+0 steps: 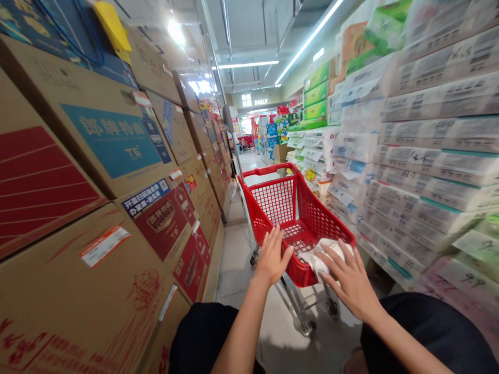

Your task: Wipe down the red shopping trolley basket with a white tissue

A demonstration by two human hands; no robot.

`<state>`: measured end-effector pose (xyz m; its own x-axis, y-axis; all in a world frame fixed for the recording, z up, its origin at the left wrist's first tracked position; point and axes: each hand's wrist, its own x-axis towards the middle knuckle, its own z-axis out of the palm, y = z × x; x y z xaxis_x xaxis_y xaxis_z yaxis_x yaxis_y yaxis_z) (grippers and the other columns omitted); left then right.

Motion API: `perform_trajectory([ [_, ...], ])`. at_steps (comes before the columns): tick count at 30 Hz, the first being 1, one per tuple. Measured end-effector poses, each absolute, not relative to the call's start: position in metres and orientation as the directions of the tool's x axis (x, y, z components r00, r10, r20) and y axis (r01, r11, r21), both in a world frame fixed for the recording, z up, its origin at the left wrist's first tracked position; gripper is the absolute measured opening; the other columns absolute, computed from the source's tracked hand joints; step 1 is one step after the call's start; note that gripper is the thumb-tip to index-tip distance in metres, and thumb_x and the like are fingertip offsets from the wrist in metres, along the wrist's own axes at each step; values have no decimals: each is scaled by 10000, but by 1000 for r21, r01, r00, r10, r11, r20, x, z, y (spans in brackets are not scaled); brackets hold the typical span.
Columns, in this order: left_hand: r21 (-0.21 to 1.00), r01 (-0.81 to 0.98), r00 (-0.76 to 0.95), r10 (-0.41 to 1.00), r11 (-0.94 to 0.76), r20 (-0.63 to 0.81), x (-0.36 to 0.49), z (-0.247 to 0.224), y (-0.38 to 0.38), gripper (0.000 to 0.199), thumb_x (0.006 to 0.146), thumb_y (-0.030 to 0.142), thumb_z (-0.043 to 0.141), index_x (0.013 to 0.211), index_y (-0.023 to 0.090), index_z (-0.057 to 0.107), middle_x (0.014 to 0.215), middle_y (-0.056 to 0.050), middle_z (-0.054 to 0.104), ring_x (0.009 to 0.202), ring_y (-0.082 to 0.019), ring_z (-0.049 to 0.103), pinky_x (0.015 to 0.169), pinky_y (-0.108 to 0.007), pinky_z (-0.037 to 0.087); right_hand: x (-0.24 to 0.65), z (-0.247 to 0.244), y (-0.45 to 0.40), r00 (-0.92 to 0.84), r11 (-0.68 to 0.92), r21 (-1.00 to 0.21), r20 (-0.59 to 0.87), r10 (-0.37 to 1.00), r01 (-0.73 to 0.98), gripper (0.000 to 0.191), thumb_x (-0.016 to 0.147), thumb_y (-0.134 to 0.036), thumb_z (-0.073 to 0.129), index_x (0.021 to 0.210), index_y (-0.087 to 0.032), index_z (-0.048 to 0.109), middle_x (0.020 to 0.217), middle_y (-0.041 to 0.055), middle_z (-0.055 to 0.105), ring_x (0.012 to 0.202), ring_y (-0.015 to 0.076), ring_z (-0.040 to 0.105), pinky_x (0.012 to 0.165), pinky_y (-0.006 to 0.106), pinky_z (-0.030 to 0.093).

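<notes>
A red plastic shopping cart point(312, 232) with lattice sides stands in front of me on a metal frame with casters. Its basket looks bare inside. My left hand point(272, 258) is at the near left rim, fingers stretched out and thumb apart, with nothing in it; whether it touches the rim is hard to tell. Under my right hand point(349, 275) a crumpled white cloth point(326, 250) lies over the near right rim. The fingers of that hand spread across the cloth and hold it against the cart; part of it is hidden beneath them.
Stacked cardboard cartons point(105, 140) wall the aisle on the left. On the right rise piles of plastic-wrapped paper packs point(436, 150), with green packs point(315, 96) farther back. The tiled floor point(234, 249) runs between them. My dark-clothed knees point(206, 337) flank my arms.
</notes>
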<state>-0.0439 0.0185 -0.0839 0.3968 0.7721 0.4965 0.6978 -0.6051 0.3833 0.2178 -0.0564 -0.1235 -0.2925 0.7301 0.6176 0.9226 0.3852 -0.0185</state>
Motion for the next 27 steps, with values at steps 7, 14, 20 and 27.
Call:
perform_trajectory([
  [7, 376, 698, 402, 768, -610, 499, -36, -92, 20, 677, 1035, 532, 448, 1573, 157, 282, 1711, -149, 179, 1596, -245, 112, 1306, -538, 171, 191, -118, -68, -342, 422, 7, 599, 725, 907, 680, 976, -553, 531, 1599, -362, 338, 1595, 19, 464, 1523, 390, 247, 1207, 716, 207],
  [14, 326, 733, 387, 760, -597, 523, -44, -98, 23, 706, 1029, 530, 459, 1597, 180, 231, 1718, -140, 152, 1597, -251, 109, 1308, -551, 140, 205, -112, -64, -444, 461, 119, 557, 702, 879, 695, 981, -553, 522, 1611, -420, 263, 1690, 16, 290, 1518, 389, 273, 1194, 714, 215],
  [20, 357, 717, 365, 759, -599, 540, -32, -98, 22, 689, 1010, 465, 507, 1582, 178, 252, 1707, -156, 194, 1592, -265, 143, 1302, -560, 170, 223, -111, -55, -274, 332, 27, 629, 728, 943, 657, 987, -534, 513, 1600, -399, 319, 1634, 45, 400, 1503, 378, 306, 1196, 686, 248],
  [27, 363, 706, 380, 757, -609, 531, -38, -100, 26, 708, 978, 339, 528, 1595, 168, 226, 1716, -151, 147, 1597, -255, 95, 1303, -558, 155, 185, -107, -66, -423, 471, 68, 566, 708, 879, 764, 932, -647, 553, 1608, -408, 288, 1631, 64, 400, 1428, 381, 395, 1189, 695, 253],
])
